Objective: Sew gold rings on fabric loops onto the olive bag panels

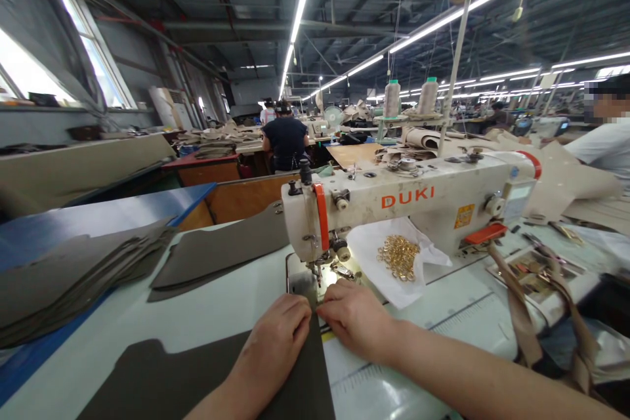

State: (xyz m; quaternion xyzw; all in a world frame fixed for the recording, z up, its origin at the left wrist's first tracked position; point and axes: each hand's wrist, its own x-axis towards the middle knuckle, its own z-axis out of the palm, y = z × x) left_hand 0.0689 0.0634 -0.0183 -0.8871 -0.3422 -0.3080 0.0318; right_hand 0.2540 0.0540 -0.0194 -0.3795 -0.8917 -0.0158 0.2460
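A dark grey-brown panel (197, 367) lies on the pale green table, its narrow upper end reaching the needle area of the white sewing machine (359, 200). On the panel's upper end rests my left hand (283, 328), fingers curled and pressed together. Just right of it, beside the panel's edge and in front of the presser foot, my right hand (349, 315) is closed in a pinch. The fingertips of both hands nearly meet. Whatever is between the fingers of either hand is too small or hidden to make out.
Gold rings (399, 256) lie on white paper (364, 246) under the machine arm. Stacked dark panels (93, 269) and more panels (221, 249) are at left. A parts tray (581, 275) with straps stands at right. Two thread cones (392, 100) rise behind. Other people sit farther off.
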